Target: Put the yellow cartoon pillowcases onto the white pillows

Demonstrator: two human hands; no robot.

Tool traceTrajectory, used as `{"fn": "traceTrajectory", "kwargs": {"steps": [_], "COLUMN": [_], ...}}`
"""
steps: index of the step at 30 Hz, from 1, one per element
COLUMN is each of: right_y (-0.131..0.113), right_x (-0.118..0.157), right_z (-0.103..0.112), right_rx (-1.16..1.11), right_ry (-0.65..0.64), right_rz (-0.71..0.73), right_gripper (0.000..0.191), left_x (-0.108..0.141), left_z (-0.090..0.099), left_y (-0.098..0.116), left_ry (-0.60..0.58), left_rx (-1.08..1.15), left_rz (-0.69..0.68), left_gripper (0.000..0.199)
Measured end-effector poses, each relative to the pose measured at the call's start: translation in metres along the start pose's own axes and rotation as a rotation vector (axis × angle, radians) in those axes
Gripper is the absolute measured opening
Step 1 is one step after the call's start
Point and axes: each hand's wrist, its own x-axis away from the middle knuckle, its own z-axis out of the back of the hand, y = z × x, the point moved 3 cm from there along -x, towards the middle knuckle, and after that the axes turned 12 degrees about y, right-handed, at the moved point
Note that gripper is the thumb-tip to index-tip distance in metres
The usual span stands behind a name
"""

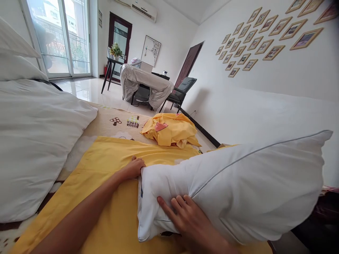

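A plump white pillow (249, 183) with grey piping lies slanted across the right side, its narrow end toward the middle. My left hand (135, 167) is closed on the far corner of that end; its fingertips are partly hidden. On the near side of the same end, my right hand (189, 217) grips the pillow, its fingers bent against the white fabric and its thumb hard to make out. Beneath both hands spreads a yellow cloth (106, 165), flat with some creases.
A crumpled yellow cloth (172, 128) with a pink patch lies beyond the pillow on the patterned beige bedding (108, 118). Large white pillows (39, 141) fill the left side. Farther off stand a covered table (148, 79), a dark chair (182, 90) and a stool (112, 67) with a potted plant.
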Motion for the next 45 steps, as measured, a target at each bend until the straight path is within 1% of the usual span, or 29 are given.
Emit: {"fn": "traceTrajectory", "kwargs": {"steps": [4, 7, 10, 12, 13, 15, 17, 18, 19, 20, 22, 23, 24, 26, 28, 29, 32, 33, 35, 36, 38, 39, 40, 42, 45], "right_y": [-0.004, -0.004, 0.007, 0.025, 0.038, 0.07, 0.106, 0.124, 0.14, 0.154, 0.174, 0.18, 0.183, 0.182, 0.177, 0.173, 0.161, 0.157, 0.152, 0.151, 0.149, 0.149, 0.149, 0.149, 0.148], "right_x": [-0.005, -0.007, -0.007, -0.007, -0.007, -0.008, -0.011, -0.014, -0.018, -0.023, -0.035, -0.042, -0.049, -0.063, -0.076, -0.082, -0.096, -0.099, -0.106, -0.11, -0.116, -0.118, -0.121, -0.124, -0.127], "right_z": [-0.001, -0.002, 0.008, 0.023, 0.033, 0.056, 0.075, 0.081, 0.084, 0.084, 0.074, 0.065, 0.056, 0.035, 0.016, 0.008, -0.013, -0.018, -0.026, -0.029, -0.033, -0.034, -0.036, -0.038, -0.042], "right_rx": [0.141, 0.178, 0.183, 0.183, 0.17, 0.102, -0.04, -0.135, -0.239, -0.351, -0.59, -0.697, -0.783, -0.883, -0.916, -0.933, -0.977, -0.986, -0.991, -0.987, -0.971, -0.961, -0.95, -0.926, -0.881], "right_ry": [0.076, 0.154, 0.239, 0.286, 0.309, 0.348, 0.349, 0.327, 0.299, 0.262, 0.158, 0.099, 0.044, -0.034, -0.064, -0.078, -0.126, -0.141, -0.166, -0.174, -0.183, -0.186, -0.187, -0.19, -0.19], "right_rz": [0.042, 0.056, 0.076, 0.065, 0.035, -0.08, -0.224, -0.287, -0.349, -0.413, -0.547, -0.599, -0.632, -0.644, -0.615, -0.599, -0.533, -0.511, -0.474, -0.46, -0.438, -0.428, -0.419, -0.406, -0.401], "right_gripper": [0.066, 0.053, 0.047, 0.047, 0.047, 0.041, 0.023, 0.015, 0.013, 0.017, 0.02, 0.019, 0.017, 0.011, 0.008, 0.009, 0.014, 0.015, 0.014, 0.013, 0.011, 0.01, 0.009, 0.008, 0.011], "left_x": [0.003, 0.005, 0.006, 0.005, 0.004, 0.002, 0.004, 0.005, 0.008, 0.011, 0.019, 0.023, 0.026, 0.03, 0.03, 0.029, 0.021, 0.018, 0.012, 0.01, 0.007, 0.006, 0.006, 0.008, 0.013], "left_z": [0.009, 0.017, 0.027, 0.035, 0.04, 0.051, 0.062, 0.067, 0.071, 0.075, 0.081, 0.083, 0.083, 0.083, 0.085, 0.086, 0.096, 0.1, 0.102, 0.102, 0.1, 0.098, 0.096, 0.093, 0.089], "left_y": [0.004, 0.01, 0.021, 0.031, 0.038, 0.054, 0.072, 0.081, 0.089, 0.097, 0.106, 0.108, 0.107, 0.1, 0.088, 0.083, 0.074, 0.075, 0.08, 0.083, 0.087, 0.089, 0.09, 0.094, 0.104], "left_ry": [0.006, 0.011, 0.036, 0.061, 0.073, 0.074, 0.03, -0.01, -0.052, -0.09, -0.143, -0.157, -0.16, -0.151, -0.114, -0.078, 0.086, 0.142, 0.22, 0.252, 0.319, 0.352, 0.384, 0.413, 0.4], "left_rx": [-0.012, -0.024, -0.023, -0.008, 0.006, 0.048, 0.107, 0.139, 0.169, 0.191, 0.193, 0.176, 0.15, 0.096, 0.059, 0.051, 0.086, 0.145, 0.328, 0.423, 0.546, 0.553, 0.544, 0.517, 0.437], "left_rz": [-0.008, -0.02, -0.034, -0.038, -0.037, -0.04, -0.048, -0.056, -0.065, -0.074, -0.084, -0.083, -0.073, -0.037, 0.009, 0.031, 0.084, 0.093, 0.097, 0.102, 0.116, 0.116, 0.112, 0.088, 0.081], "left_gripper": [0.015, 0.014, 0.015, 0.015, 0.016, 0.02, 0.026, 0.03, 0.033, 0.035, 0.035, 0.033, 0.03, 0.02, 0.008, 0.011, 0.04, 0.046, 0.046, 0.042, 0.027, 0.02, 0.018, 0.026, 0.037]}}
